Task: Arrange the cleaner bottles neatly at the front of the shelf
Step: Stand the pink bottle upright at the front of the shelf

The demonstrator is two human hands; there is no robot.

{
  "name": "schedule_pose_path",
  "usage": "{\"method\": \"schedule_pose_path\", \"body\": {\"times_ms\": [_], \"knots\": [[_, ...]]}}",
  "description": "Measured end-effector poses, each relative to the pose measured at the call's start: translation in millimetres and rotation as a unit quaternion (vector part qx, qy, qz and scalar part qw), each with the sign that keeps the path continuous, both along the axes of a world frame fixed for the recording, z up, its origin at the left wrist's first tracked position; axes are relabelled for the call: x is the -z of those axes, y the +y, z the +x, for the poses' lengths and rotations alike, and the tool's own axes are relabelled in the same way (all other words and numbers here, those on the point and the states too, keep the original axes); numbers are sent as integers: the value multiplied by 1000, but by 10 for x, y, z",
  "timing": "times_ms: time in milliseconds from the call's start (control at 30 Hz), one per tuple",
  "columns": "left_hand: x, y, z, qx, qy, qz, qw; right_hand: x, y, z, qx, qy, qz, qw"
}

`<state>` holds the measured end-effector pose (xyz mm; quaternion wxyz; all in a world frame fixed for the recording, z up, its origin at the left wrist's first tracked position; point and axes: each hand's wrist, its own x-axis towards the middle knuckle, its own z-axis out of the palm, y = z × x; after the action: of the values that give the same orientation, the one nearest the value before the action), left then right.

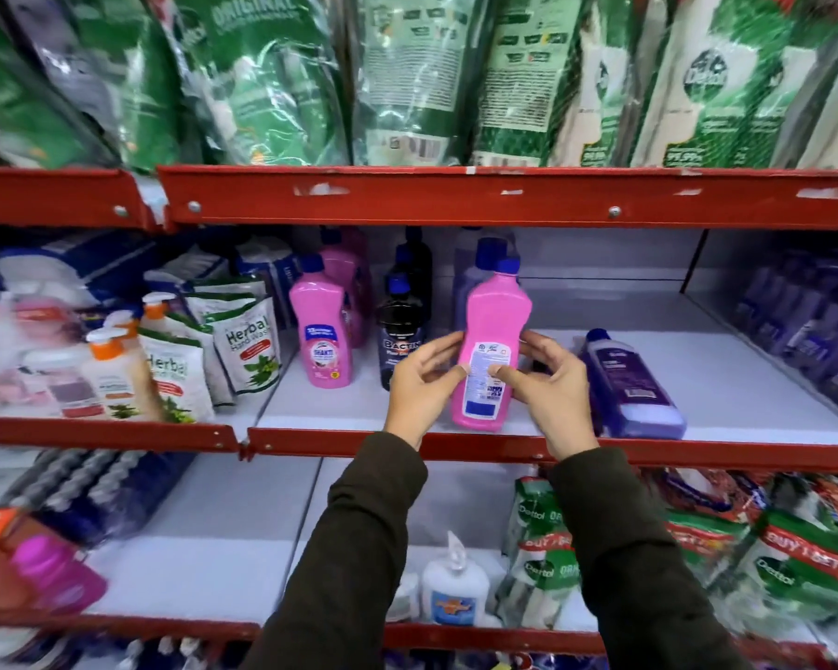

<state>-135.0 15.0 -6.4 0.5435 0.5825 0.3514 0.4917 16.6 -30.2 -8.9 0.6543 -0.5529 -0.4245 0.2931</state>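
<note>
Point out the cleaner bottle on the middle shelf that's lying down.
The purple bottle at the right, beside the right hand. It lies flat on the shelf with its cap toward the back; the other bottles are upright.

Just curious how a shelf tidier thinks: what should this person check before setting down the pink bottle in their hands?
1. Hold on the pink bottle: left hand and right hand both grip it. Ok.
2. Label facing outward: the back label faces the camera. Not ok.
3. Bottle upright: slightly tilted. Not ok.
4. Free spot at the shelf front: bare space below the bottle. Ok.
5. Neighbours standing: the purple bottle lies on its side. Not ok.
6. Cap tight: cannot tell.
</note>
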Motion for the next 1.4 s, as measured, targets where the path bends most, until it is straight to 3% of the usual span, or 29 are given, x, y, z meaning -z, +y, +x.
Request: {"method": "schedule_pose_path", "body": {"times_ms": [500, 833, 1000, 1400], "knots": [[274, 335, -1689, -135, -11, -11, 991, 245, 664, -1772, -90, -62, 6, 994], [390, 502, -1907, -124, -41, -11, 991, 322, 810, -2017, -78, -113, 5, 991], [526, 495, -1884, -251, 25, 57, 966, 401, 760, -2156, -51, -96, 22, 994], [633, 470, -1773, -133, 5, 69, 989, 498, 553, -2211, -46, -87, 66, 993]]}}
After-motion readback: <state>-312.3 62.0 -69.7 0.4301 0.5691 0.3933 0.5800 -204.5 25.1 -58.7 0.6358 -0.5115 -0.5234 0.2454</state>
